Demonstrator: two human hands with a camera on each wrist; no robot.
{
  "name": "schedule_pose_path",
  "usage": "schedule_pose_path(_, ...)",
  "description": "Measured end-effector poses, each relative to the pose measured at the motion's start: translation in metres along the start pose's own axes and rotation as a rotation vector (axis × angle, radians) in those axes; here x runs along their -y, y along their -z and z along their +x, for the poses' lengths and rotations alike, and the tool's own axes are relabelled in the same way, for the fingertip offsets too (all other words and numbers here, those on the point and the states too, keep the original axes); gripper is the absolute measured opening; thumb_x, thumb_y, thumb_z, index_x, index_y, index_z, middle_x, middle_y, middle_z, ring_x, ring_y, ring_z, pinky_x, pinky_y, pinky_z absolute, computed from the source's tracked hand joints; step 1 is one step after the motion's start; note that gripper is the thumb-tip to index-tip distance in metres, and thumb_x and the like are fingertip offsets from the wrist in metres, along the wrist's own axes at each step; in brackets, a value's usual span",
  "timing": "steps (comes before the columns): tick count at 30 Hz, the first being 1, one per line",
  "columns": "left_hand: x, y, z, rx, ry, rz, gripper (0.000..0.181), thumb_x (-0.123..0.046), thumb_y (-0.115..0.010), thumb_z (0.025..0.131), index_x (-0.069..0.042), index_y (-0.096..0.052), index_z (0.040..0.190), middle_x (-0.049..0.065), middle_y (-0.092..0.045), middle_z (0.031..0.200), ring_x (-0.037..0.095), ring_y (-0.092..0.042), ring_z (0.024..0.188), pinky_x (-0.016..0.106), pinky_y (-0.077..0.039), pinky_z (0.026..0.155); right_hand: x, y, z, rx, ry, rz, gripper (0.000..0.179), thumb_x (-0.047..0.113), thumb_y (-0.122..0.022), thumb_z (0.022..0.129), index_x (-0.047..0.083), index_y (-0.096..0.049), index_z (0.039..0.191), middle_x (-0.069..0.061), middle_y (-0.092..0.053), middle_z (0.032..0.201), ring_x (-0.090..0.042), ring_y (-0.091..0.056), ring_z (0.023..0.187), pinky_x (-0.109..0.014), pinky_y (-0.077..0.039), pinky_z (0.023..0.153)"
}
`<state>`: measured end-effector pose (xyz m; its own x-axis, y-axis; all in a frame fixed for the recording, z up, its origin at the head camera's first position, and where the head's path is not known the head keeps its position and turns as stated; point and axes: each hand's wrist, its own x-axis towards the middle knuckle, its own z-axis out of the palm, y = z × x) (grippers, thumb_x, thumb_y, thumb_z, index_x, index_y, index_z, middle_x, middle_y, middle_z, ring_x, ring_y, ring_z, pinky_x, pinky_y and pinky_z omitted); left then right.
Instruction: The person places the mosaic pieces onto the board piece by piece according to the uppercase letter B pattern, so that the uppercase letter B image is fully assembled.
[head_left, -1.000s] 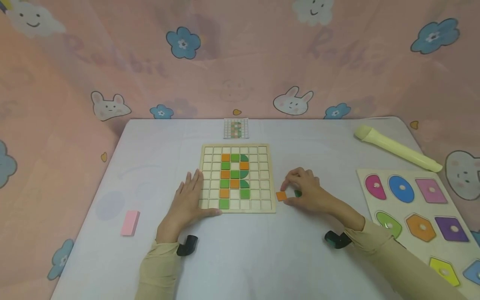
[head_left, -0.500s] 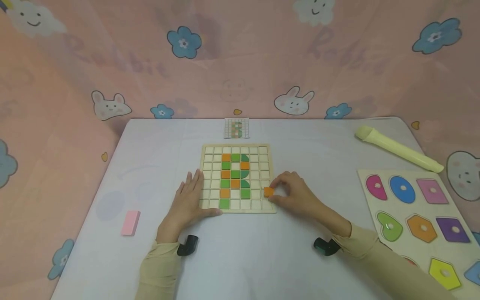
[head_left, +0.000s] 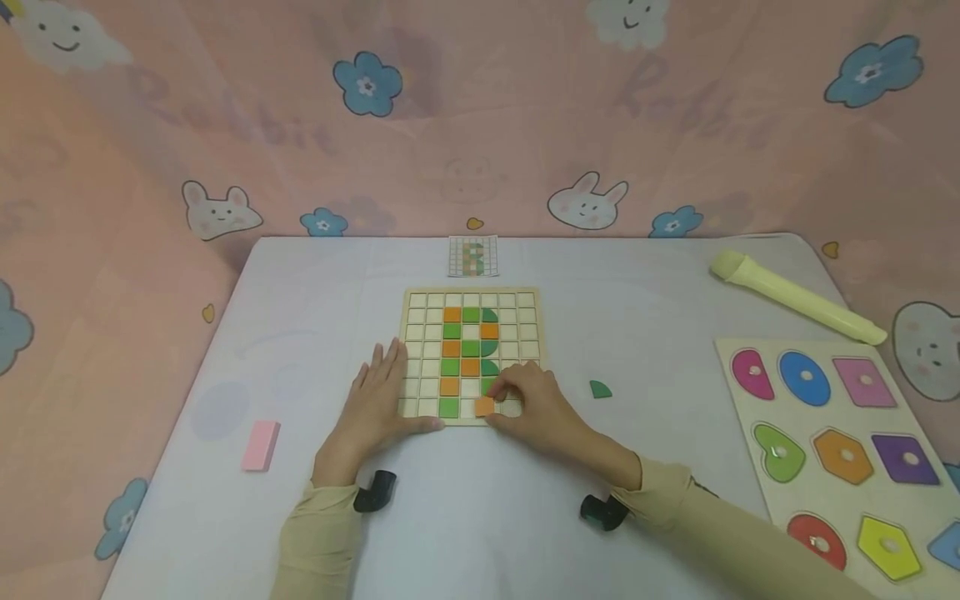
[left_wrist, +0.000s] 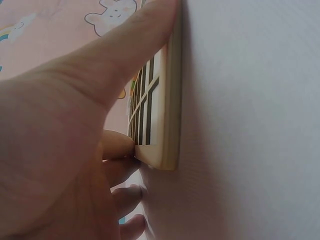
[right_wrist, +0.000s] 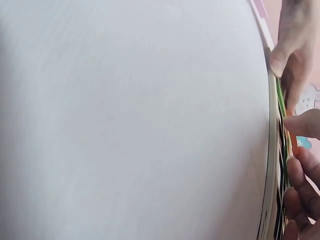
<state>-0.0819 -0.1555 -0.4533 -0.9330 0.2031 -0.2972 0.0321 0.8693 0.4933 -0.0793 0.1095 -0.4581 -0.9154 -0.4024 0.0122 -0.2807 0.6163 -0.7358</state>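
A wooden grid board (head_left: 528, 302) lies on the table with orange, light green and dark green tiles set in its cells in the shape of a letter R. My left hand (head_left: 375, 404) rests at the board's near left corner, fingers straight along the left side and thumb along the front rim; the left wrist view shows the thumb (left_wrist: 125, 45) on that rim. Between thumb and fingertips my right hand (head_left: 543, 412) pinches an orange square tile (head_left: 484, 407) over the bottom row, just below a light green tile that the fingers partly cover.
One dark green quarter-round tile (head_left: 600, 389) lies right of the board. Behind it stands a small pattern card (head_left: 473, 257). A pink block (head_left: 261, 446) is at left; at right are a shape puzzle board (head_left: 810, 400) and a pale yellow stick-like object (head_left: 795, 296).
My right hand has carried the orange square tile leftward from beside the board to over its bottom row. The dark green tile shows fully now. My left hand has stayed put.
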Motion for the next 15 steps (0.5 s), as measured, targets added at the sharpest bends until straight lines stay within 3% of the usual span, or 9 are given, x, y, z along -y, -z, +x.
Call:
schedule_pose_path(9,0.001,0.000,0.000,-0.001,-0.004,0.000,0.134,-0.055,-0.091,0.079,-0.001,-0.008,0.169,0.014,-0.002,0.180,0.035,0.004,0.167,0.055,-0.004,0.137,0.013,-0.013,0.006,-0.016,0.023,0.024,0.031,0.008,-0.093,0.078,0.010,-0.078,0.104,0.003,-0.070,0.089,-0.015,-0.051,0.092,-0.038,-0.035,0.089)
schedule_pose_path(15,0.000,0.000,0.000,-0.004,-0.007,0.002,0.134,-0.054,-0.091,0.079,-0.001,-0.008,0.169,0.014,-0.002,0.180,0.036,0.004,0.167,0.056,-0.004,0.136,0.018,-0.014,0.009,0.002,-0.012,0.029,0.024,0.006,-0.091,0.080,0.011,-0.079,0.100,0.004,-0.072,0.086,-0.014,-0.054,0.090,-0.039,-0.035,0.092)
